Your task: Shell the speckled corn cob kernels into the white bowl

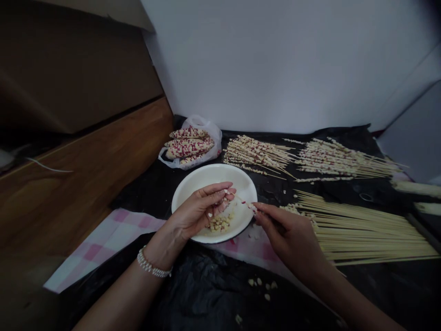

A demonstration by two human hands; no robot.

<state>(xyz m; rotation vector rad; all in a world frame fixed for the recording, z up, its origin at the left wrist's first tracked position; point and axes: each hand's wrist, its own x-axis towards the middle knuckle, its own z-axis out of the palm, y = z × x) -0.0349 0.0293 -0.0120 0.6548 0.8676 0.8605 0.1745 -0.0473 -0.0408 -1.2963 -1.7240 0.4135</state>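
Over the white bowl (179,202), my left hand (203,204) is partly closed, with pale and red corn kernels (228,192) at its fingertips and in the palm. My right hand (287,225), just right of the bowl's rim, pinches a thin skewer (237,196) strung with a few kernels near the fingers. The skewer's tip points left toward my left fingertips. Whether it touches the kernel there I cannot tell. Loose yellowish kernels (220,224) lie in the bottom of the bowl, below my left hand.
Speckled corn cobs (191,146) lie in a plastic bag (215,133) behind the bowl. Two piles of kernel-strung skewers (258,151) (327,158) rest at the back. Bare bamboo skewers (372,230) spread at right. Stray kernels (267,287) dot the black plastic sheet (206,285).
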